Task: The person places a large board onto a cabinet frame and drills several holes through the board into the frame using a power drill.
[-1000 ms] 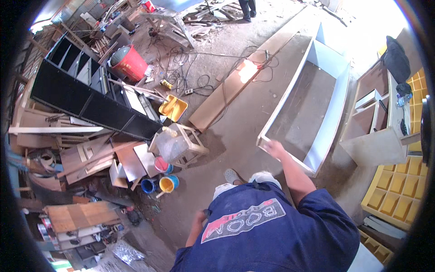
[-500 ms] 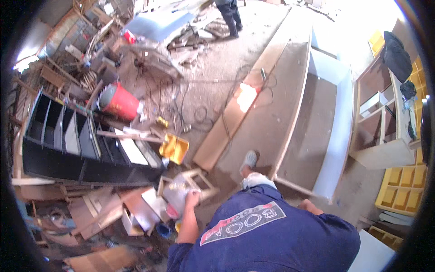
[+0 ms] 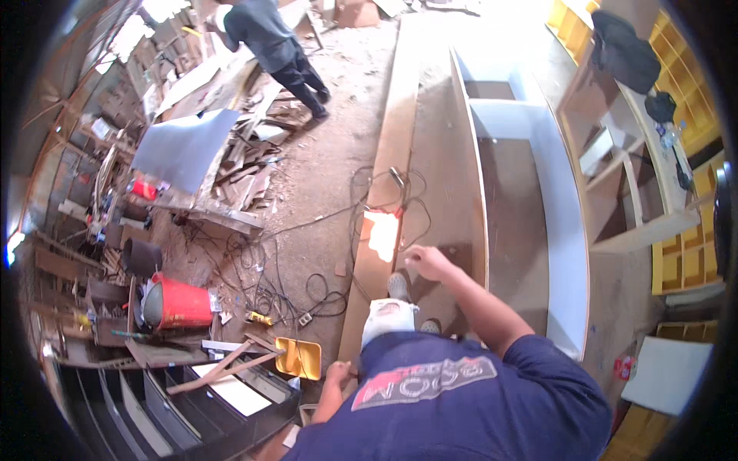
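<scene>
Black shelving unit: lies at half past seven on my feed (image 3: 265, 430), with loose boards across it.
Red bucket: I find it at eight o'clock (image 3: 184, 302), just above the unit.
Grey-blue sheet: at ten o'clock (image 3: 184, 150), on a cluttered workbench.
Co-worker: at eleven o'clock (image 3: 273, 46), standing by scattered wood offcuts.
Yellow tray: at seven o'clock (image 3: 298, 359), near my wearer's left side.
Left hand: between six and seven o'clock (image 3: 337, 374), fingers bent, beside the plank's near end; I cannot tell whether it grips anything.
Long plank: runs from twelve down toward half past six (image 3: 370, 270), black cable looped over it and one patch glaring white.
Right hand: at four o'clock (image 3: 429, 263), loosely curled and half-open, nothing visible in it, between plank and cabinet frame.
Cabinet frame: stretches along one to four o'clock (image 3: 565, 230), pale blue inside.
Black bag: at two o'clock (image 3: 626, 52), atop an unfinished wooden cabinet.
White panel: at four o'clock, far out (image 3: 667, 376).
</scene>
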{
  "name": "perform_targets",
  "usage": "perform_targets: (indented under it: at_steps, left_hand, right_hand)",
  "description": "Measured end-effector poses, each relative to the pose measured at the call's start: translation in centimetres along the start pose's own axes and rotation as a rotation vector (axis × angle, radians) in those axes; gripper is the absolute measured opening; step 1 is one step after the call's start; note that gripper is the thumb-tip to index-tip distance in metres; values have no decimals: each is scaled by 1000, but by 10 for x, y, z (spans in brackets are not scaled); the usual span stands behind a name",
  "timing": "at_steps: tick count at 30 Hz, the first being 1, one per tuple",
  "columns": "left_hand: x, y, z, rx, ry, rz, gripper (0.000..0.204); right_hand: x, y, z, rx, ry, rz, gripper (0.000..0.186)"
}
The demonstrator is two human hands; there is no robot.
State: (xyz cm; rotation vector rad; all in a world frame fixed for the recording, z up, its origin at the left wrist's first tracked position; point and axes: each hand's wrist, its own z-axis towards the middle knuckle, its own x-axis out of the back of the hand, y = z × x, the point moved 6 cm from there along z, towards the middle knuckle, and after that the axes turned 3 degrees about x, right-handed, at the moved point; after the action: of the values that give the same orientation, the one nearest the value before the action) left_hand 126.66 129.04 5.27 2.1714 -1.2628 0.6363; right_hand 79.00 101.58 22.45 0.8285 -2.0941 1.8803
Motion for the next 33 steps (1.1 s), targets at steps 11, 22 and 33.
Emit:
perform_targets:
  at_steps: [11,22,33]
  left_hand:
    - [281,274,298,-219,112,-303,23]
    - [379,598,442,-389,-181,-336,34]
    - [421,777,573,-307,-128,15,37]
  right_hand:
    - [75,233,-123,-954,-41,-304,47]
    - [114,364,-9,-1245,33,266,39]
    - [489,372,371,-714,735,190,43]
